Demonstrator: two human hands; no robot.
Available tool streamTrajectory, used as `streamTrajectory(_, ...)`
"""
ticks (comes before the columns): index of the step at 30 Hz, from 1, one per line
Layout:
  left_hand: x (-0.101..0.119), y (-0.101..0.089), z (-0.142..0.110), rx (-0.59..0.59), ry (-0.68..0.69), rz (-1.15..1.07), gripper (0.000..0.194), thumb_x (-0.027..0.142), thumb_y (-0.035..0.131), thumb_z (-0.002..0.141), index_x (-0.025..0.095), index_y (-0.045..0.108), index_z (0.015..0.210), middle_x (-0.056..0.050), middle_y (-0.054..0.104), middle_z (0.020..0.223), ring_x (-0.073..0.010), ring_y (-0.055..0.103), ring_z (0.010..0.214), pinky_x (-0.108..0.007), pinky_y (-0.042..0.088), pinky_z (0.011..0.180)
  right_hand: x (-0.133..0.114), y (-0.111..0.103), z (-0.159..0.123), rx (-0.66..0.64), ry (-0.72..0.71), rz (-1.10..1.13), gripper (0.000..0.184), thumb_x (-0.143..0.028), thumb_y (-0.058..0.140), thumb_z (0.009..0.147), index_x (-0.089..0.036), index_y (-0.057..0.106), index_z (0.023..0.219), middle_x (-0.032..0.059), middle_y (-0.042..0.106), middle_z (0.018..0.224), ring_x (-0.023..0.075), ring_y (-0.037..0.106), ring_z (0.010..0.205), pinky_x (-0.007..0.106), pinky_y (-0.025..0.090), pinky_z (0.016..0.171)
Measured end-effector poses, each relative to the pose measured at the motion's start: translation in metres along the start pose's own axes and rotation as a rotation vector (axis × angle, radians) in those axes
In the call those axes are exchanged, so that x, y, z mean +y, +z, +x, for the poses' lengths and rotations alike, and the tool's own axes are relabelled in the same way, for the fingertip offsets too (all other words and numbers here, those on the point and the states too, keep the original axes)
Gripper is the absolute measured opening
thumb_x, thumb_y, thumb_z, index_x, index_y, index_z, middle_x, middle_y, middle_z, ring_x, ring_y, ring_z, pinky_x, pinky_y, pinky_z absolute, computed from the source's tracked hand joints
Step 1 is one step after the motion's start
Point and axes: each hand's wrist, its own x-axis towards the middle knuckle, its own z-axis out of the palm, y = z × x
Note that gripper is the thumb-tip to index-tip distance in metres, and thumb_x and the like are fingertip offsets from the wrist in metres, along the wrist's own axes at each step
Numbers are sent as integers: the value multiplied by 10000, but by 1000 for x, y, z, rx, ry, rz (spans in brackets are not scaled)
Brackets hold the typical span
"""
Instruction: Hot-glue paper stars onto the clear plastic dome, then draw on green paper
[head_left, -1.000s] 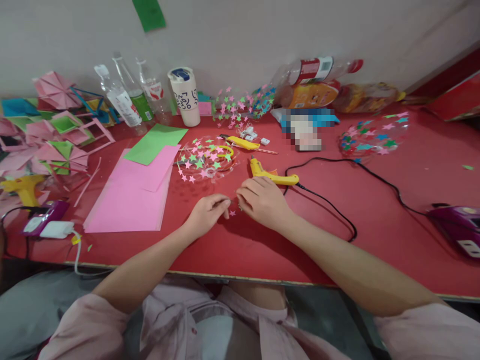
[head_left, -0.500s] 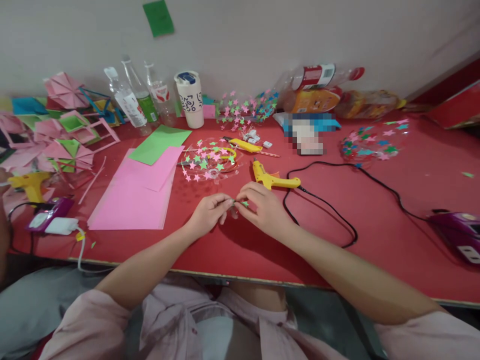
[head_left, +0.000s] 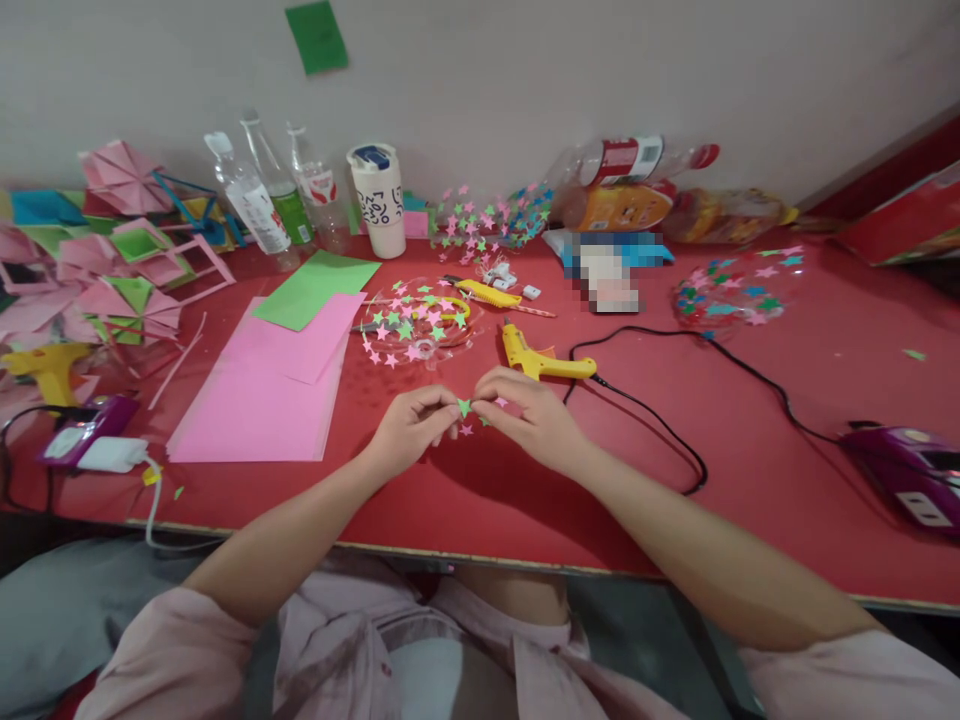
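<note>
Pinched nearly closed, the left hand (head_left: 412,428) and right hand (head_left: 534,412) hold a green star (head_left: 464,408) between them over the red desk (head_left: 435,510). A yellow glue gun (head_left: 559,366) lies just beyond the right hand.

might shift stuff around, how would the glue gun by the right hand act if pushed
The glue gun looks like moulded plastic, so probably stiff. With its handle set at an angle, it would likely slide or swivel, not roll. The cord at the handle's end may drag or tug.
</note>
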Motion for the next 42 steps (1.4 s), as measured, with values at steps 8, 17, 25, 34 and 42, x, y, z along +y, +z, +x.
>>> streamTrajectory(8,6,-5,-2,197,100,109,166,201,542,748,186,557,583,45,527,503,-76,462,482,-198,364,488,38,-37,8,-169,308,-1038,353,-145,475,822,-67,606,1140,186,635,1132,329,559,1030,426,372,848)
streamTrajectory(17,8,-7,-3,252,156,138,169,181,540,751,187,547,582,45,513,517,-72,448,481,-193,363,476,53,-33,12,-194,402,-930,333,-159,481,792,-66,608,1086,192,630,1100,304,593,975,362,414,764)
streamTrajectory(25,11,-13,-2,312,203,91,154,176,549,754,180,558,600,50,518,510,-61,446,461,-182,366,470,20,-28,6,422,-34,-270,170,-294,584,804,-222,552,954,45,630,911,200,605,823,342,486,743)
streamTrajectory(34,13,-22,-5,451,340,311,129,166,522,784,188,584,673,35,554,569,-76,458,485,-210,368,482,0,-12,-8,156,-317,-135,198,-402,578,881,-230,542,973,63,651,891,188,628,787,325,495,667)
streamTrajectory(42,16,-22,-5,485,352,387,132,171,530,778,187,558,649,48,516,548,-68,426,469,-201,342,469,5,-7,-7,87,-335,-115,192,-375,513,916,-221,498,804,18,551,700,150,512,611,314,420,565)
